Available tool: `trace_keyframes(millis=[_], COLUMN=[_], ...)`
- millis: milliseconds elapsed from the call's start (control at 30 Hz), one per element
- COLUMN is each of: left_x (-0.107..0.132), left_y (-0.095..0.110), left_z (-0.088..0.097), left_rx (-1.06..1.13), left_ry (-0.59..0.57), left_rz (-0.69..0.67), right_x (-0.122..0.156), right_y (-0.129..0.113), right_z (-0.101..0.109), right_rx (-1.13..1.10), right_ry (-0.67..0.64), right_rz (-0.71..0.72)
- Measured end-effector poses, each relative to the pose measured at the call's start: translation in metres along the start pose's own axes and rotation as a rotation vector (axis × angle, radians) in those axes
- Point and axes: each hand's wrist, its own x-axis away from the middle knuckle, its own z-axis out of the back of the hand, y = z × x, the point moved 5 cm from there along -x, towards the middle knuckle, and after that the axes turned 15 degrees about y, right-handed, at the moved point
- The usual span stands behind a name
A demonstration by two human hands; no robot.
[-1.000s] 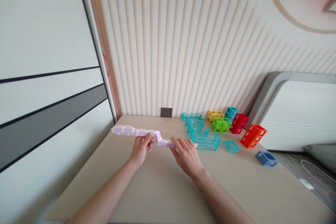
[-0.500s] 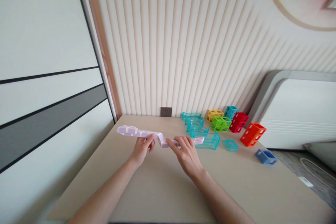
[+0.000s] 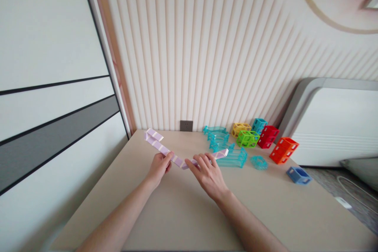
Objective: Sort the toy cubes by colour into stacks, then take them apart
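A lilac snake puzzle (image 3: 156,144), made of jointed wedge segments with pale seams, is held in both hands above the table. My left hand (image 3: 160,168) pinches it left of its middle bend, thumb on top. My right hand (image 3: 207,171) grips the other arm, fingers laid over it and hiding part of that stretch. The puzzle forms a shallow V between the hands. Its left end folds back on itself, and its right tip sticks out past my right fingers, in front of the teal pieces.
On the table (image 3: 177,212), clear teal plastic pieces (image 3: 232,157) and a teal ring (image 3: 259,162) lie to the right. Beyond are yellow (image 3: 240,129), green (image 3: 248,138), red (image 3: 268,136), orange (image 3: 284,150) and blue (image 3: 299,175) open-frame blocks. A wall socket (image 3: 186,126) sits behind.
The puzzle's left part has turned at a joint: formerly nearly straight with a step in the middle, it now slants up-left with a folded end. Both hands stay nearly in place.
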Motion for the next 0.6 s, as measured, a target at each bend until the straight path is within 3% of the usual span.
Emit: trace_keyframes(millis=[100, 300, 600], left_x=[0.004, 0.017, 0.019], left_y=[0.003, 0.01, 0.017], left_z=[-0.003, -0.019, -0.017], left_rx=[0.024, 0.021, 0.088], left_ry=[-0.029, -0.259, -0.199], left_rz=[0.02, -0.023, -0.064], right_x=[-0.001, -0.001, 0.003], right_y=[-0.001, 0.0, -0.001], right_z=[0.001, 0.003, -0.002], right_rx=[0.031, 0.045, 0.017], right_ry=[0.038, 0.062, 0.014], right_rz=[0.015, -0.002, -0.059])
